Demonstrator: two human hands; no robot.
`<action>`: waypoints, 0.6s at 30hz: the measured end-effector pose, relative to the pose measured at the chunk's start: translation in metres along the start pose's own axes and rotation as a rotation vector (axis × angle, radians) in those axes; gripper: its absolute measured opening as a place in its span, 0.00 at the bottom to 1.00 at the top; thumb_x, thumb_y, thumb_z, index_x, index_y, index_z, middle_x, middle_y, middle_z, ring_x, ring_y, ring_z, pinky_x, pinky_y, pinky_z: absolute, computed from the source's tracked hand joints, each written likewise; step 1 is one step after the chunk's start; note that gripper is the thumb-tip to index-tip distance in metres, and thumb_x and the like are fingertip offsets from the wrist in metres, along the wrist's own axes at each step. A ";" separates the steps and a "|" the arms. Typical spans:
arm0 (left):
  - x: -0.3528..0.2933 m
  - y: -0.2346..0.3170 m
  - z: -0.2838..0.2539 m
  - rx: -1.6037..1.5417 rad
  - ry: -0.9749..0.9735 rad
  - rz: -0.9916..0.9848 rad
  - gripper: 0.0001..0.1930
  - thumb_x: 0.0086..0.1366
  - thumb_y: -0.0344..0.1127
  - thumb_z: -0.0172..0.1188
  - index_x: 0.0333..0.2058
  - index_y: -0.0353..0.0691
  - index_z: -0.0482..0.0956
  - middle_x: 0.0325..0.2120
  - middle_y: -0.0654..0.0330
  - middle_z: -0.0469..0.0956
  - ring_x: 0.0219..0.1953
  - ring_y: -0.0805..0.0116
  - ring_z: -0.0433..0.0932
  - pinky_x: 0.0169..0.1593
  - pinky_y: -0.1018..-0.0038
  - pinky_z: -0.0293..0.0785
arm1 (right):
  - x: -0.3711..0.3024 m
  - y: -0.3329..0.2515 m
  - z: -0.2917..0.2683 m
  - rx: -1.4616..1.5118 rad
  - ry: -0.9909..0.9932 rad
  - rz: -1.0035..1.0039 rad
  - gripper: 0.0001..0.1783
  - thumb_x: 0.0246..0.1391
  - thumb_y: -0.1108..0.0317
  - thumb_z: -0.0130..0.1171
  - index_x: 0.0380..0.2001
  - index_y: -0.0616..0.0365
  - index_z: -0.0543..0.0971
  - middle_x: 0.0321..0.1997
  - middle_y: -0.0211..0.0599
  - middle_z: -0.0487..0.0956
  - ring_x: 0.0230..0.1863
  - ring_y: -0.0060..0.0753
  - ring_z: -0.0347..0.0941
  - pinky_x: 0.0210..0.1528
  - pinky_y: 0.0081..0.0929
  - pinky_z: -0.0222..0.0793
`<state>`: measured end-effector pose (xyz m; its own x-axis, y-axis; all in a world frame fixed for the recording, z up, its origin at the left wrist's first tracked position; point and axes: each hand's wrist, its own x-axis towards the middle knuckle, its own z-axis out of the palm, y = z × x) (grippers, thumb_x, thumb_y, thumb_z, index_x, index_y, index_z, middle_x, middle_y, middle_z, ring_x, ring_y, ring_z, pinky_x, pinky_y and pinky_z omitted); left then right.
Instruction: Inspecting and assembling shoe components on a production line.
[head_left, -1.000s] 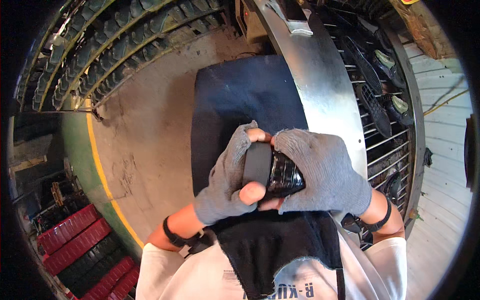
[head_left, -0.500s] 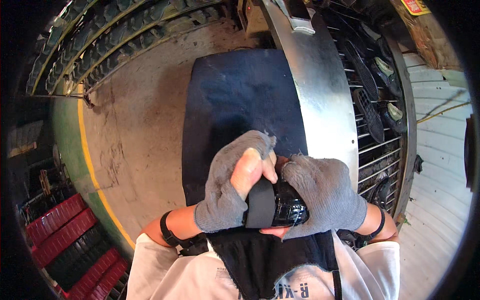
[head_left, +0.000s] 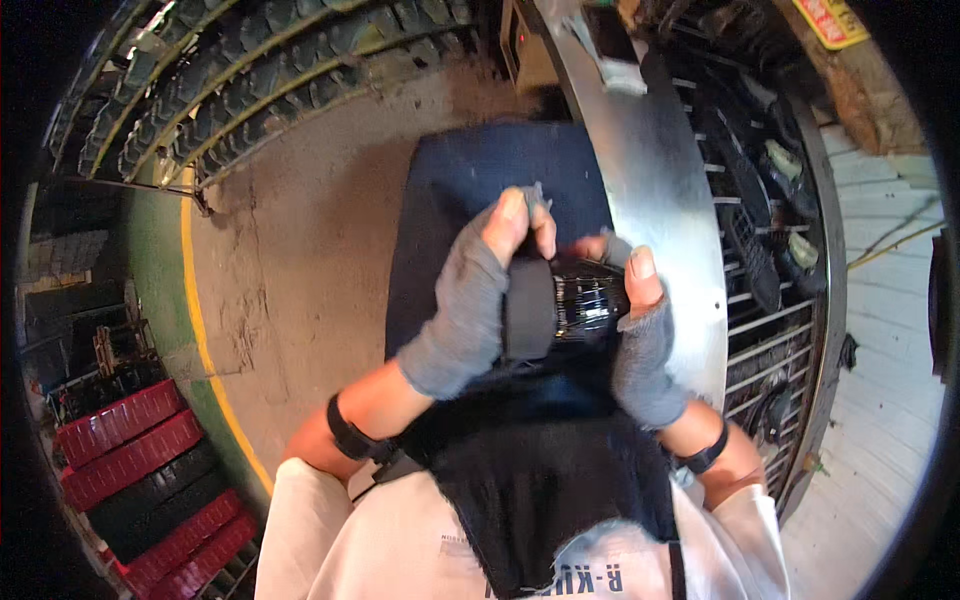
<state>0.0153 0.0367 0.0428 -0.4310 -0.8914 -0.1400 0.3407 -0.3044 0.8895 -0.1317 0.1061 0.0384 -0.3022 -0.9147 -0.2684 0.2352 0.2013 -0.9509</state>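
Between my hands is a black shoe (head_left: 590, 306), glossy and patterned like crocodile skin at its right end, with a matte dark band across its left part. My left hand (head_left: 470, 285), in a grey glove with bare fingertips, is closed on the shoe's left part, thumb raised and fingers curled at the far side. My right hand (head_left: 643, 335), gloved alike, holds the glossy end, its fingers behind it and its thumb pointing up. Much of the shoe's far side is hidden by the fingers. A black apron (head_left: 560, 450) covers my front just below it.
A dark blue surface (head_left: 460, 190) lies beyond my hands. Along its right runs a shiny metal ledge (head_left: 665, 200), then a barred rack (head_left: 765, 325) with dark shoes. Shelves (head_left: 270, 80) of shoe-shaped pieces stand far left. Red and black slabs (head_left: 120, 425) are stacked at lower left.
Both hands and the shoe have moved farther from my body. My right hand has turned from covering the glossy end to its right side, thumb now up, so more of the shoe shows.
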 end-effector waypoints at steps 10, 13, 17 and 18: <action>0.019 0.014 -0.015 0.194 0.127 -0.131 0.29 0.74 0.59 0.53 0.55 0.37 0.70 0.38 0.63 0.77 0.41 0.75 0.78 0.44 0.74 0.78 | 0.024 -0.095 0.039 -0.474 -0.986 -1.068 0.38 0.49 0.28 0.59 0.27 0.61 0.82 0.30 0.43 0.79 0.37 0.45 0.77 0.44 0.40 0.71; 0.032 -0.001 -0.026 -0.285 0.021 -0.360 0.32 0.72 0.65 0.50 0.48 0.36 0.80 0.42 0.53 0.83 0.40 0.67 0.85 0.44 0.68 0.86 | 0.000 -0.036 0.044 -0.870 -1.237 -1.067 0.32 0.52 0.36 0.59 0.19 0.57 0.81 0.24 0.42 0.77 0.35 0.45 0.75 0.40 0.41 0.71; 0.009 -0.029 -0.050 -0.513 0.027 -0.186 0.43 0.67 0.74 0.46 0.55 0.34 0.75 0.43 0.53 0.83 0.41 0.61 0.85 0.46 0.65 0.86 | -0.017 -0.007 0.036 -0.498 -0.811 -1.228 0.24 0.57 0.44 0.59 0.32 0.56 0.84 0.42 0.38 0.81 0.50 0.46 0.78 0.55 0.42 0.74; 0.001 -0.008 -0.034 -0.529 0.059 -0.153 0.44 0.66 0.75 0.46 0.55 0.34 0.74 0.45 0.53 0.82 0.43 0.62 0.84 0.48 0.65 0.85 | -0.020 -0.018 0.011 -0.694 -0.771 -0.915 0.25 0.55 0.48 0.65 0.44 0.58 0.80 0.53 0.41 0.77 0.61 0.47 0.73 0.66 0.42 0.68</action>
<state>0.0406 0.0273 0.0209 -0.4661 -0.8363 -0.2886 0.6576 -0.5457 0.5193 -0.1192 0.1169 0.0623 0.5378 -0.7296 0.4224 -0.3403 -0.6463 -0.6830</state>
